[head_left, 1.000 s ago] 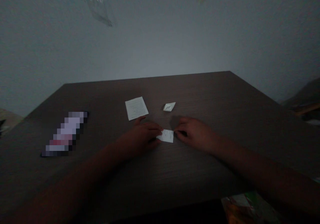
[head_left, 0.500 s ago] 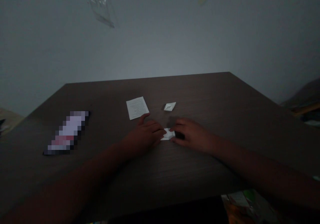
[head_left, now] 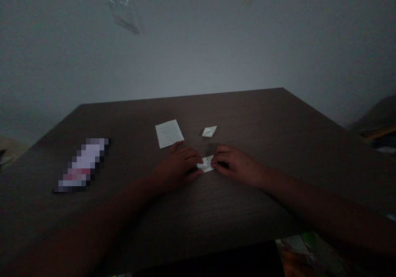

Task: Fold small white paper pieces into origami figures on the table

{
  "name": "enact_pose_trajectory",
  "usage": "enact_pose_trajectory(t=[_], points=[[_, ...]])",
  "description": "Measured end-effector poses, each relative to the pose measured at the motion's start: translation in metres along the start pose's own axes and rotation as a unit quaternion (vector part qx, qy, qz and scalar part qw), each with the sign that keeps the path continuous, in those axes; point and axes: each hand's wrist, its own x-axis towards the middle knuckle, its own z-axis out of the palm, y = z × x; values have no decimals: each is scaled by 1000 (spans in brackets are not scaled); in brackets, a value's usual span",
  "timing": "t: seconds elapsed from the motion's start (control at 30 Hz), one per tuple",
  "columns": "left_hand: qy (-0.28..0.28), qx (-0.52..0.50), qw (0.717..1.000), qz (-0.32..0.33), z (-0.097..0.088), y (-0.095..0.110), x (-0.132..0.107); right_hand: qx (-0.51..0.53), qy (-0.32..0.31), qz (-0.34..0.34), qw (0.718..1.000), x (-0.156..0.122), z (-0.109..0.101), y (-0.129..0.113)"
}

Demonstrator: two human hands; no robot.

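A small folded piece of white paper [head_left: 206,164] lies on the table between my two hands. My left hand [head_left: 179,165] grips its left end with thumb and fingertips, the little finger stretched away towards the printed sheet. At the right end, my right hand [head_left: 233,165] pinches the paper between thumb and fingers. Just beyond my hands rests a small folded paper boat [head_left: 209,131]. To its left lies a square sheet of printed white paper [head_left: 169,133], flat on the table and near my left hand's fingers.
A phone with a blurred-out screen [head_left: 83,163] lies on the left of the dark wooden table [head_left: 247,116]. Behind the table stands a pale wall [head_left: 198,54] with a clear plastic bag [head_left: 120,6] on it. Colourful items [head_left: 297,248] show below the table's front edge.
The folded paper has turned slightly between my hands and now shows a lined face. My right fingers have closed more tightly on its end, while the boat, sheet and phone stay put.
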Motion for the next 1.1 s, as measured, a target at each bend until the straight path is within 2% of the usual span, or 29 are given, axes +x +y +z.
enact_pose_trajectory(t=[0.3, 0.53, 0.7, 0.93, 1.1], points=[[24, -14, 1000, -12, -3, 10, 3, 14, 81, -25, 996, 0, 6, 1], [42, -7, 999, -25, 3, 8, 7, 21, 61, -22, 998, 0, 6, -4], [37, -7, 999, -36, 7, 4, 11, -1, 48, 10, 999, 3, 7, -1], [70, -12, 997, -32, 12, 4, 10, 28, 71, 45, 996, 4, 8, 1], [73, 9, 997, -33, 18, 1, 12, 77, 85, 72, 991, 3, 9, 0]])
